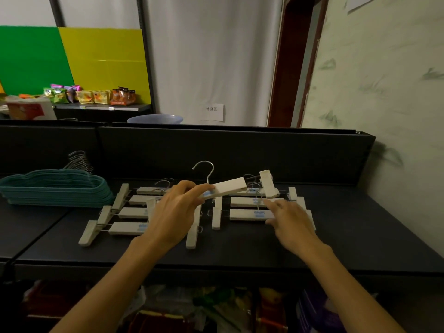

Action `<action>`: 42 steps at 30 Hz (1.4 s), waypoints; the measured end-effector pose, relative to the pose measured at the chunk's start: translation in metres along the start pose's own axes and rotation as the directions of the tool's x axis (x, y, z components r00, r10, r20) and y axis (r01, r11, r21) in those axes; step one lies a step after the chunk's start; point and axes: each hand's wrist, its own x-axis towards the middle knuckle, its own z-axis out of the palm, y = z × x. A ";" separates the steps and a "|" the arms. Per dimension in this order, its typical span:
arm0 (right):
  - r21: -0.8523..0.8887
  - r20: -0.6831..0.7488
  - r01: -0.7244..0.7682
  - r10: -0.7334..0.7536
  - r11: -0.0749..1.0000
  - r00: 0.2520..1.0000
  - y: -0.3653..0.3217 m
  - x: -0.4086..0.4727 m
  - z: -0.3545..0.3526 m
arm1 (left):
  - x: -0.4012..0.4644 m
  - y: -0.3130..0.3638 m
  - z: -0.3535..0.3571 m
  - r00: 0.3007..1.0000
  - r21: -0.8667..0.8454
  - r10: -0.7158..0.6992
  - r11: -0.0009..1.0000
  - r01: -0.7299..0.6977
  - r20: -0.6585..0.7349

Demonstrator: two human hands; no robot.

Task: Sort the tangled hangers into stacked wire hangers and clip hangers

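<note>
A person's left hand pinches one white wooden clip hanger with a steel hook, lifted above the dark desk. The right hand, fingers spread, rests on the right-hand group of clip hangers; four lie at left. One stack of teal wire hangers sits far left.

Dim indoor light is falling from about 12 o'clock, leaving the black table dark toward 6 o'clock. Wide-angle distortion is bending lines at 3 and 9 o'clock. Slight blur is softening the whole frame.
</note>
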 end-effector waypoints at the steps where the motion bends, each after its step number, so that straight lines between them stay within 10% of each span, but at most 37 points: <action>1: -0.009 -0.039 -0.017 0.017 1.000 0.999 0.009 -0.008 -0.008 | -0.002 0.007 0.003 1.000 -0.006 0.016 1.000 -0.016 0.012; 13: 0.095 -0.257 -0.353 0.365 0.931 0.895 0.080 -0.085 -0.045 | -0.029 0.084 0.076 0.948 -0.087 0.167 0.985 -0.149 0.269; 42: 0.471 -0.240 0.033 0.092 0.881 0.966 0.078 -0.034 -0.043 | 0.011 0.081 0.072 0.962 -0.203 0.000 0.978 0.057 0.272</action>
